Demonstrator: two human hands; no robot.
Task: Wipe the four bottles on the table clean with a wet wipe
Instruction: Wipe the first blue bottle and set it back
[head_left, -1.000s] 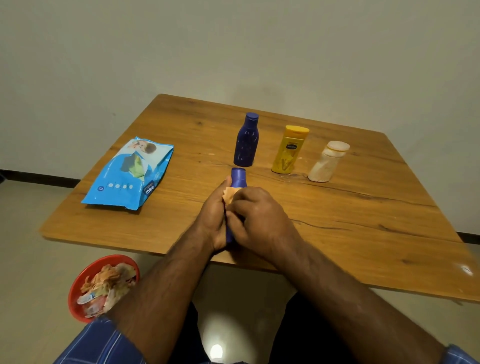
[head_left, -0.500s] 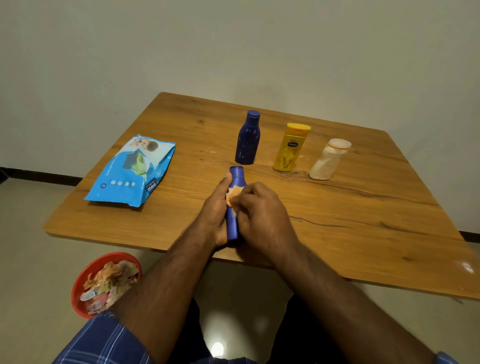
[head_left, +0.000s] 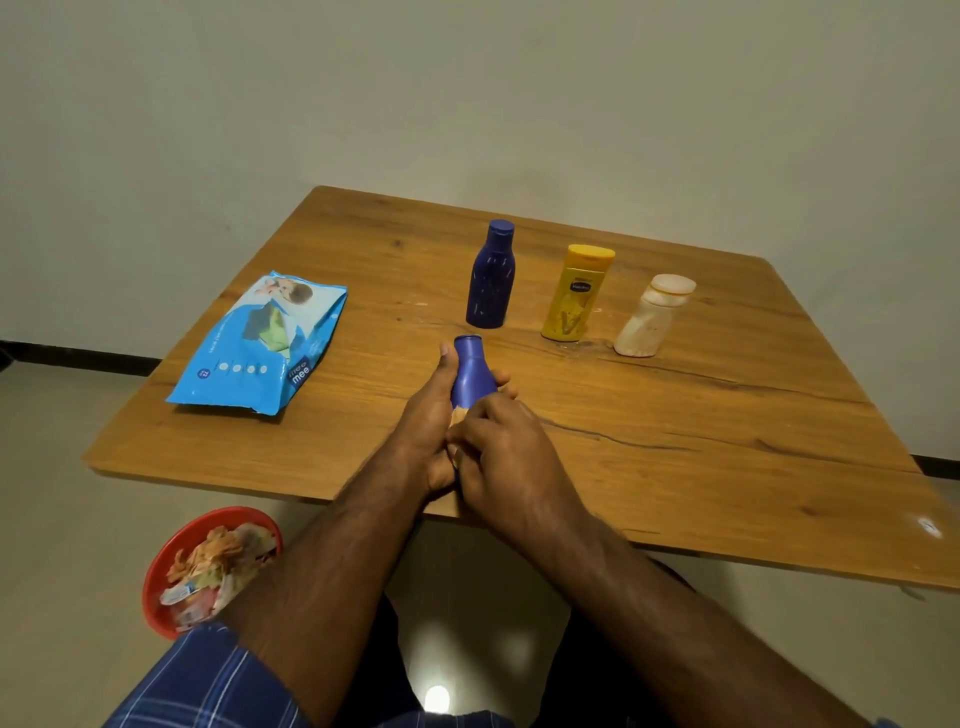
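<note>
I saw left hand gripping the blue bottle, right hand pinching the wipe against its lower body

A wooden table stands before a plain pale wall on a glossy light floor.

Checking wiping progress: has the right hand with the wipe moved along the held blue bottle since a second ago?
Yes. The right hand with the wipe has slid down the held blue bottle, away from its cap toward the near table edge.
</note>
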